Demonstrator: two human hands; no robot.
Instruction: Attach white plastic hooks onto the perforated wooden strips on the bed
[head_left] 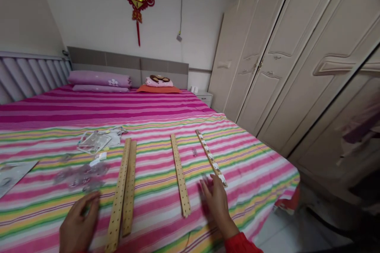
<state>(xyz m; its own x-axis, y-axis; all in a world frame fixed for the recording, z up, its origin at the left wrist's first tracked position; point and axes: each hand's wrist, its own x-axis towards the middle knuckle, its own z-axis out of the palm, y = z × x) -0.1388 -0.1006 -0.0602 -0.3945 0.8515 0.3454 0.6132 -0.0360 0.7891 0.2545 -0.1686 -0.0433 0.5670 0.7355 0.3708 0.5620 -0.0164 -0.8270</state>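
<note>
Several long perforated wooden strips lie on a striped bed cover [166, 126]. Two strips [124, 189] lie side by side at the left, a single strip [179, 174] in the middle, and a strip fitted with white pegs [211, 158] at the right. My right hand [216, 203], in a red sleeve, rests flat with fingers stretched between the middle strip and the pegged strip, close to the pegged strip's near end. My left hand [77, 225] lies on the cover left of the paired strips, fingers loosely curled, near clear plastic bags [83, 174].
More clear packets [96, 140] and a sheet of paper [12, 174] lie at the left of the bed. Pillows [99, 80] sit at the headboard. A cream wardrobe [282, 67] stands to the right, with floor between it and the bed edge.
</note>
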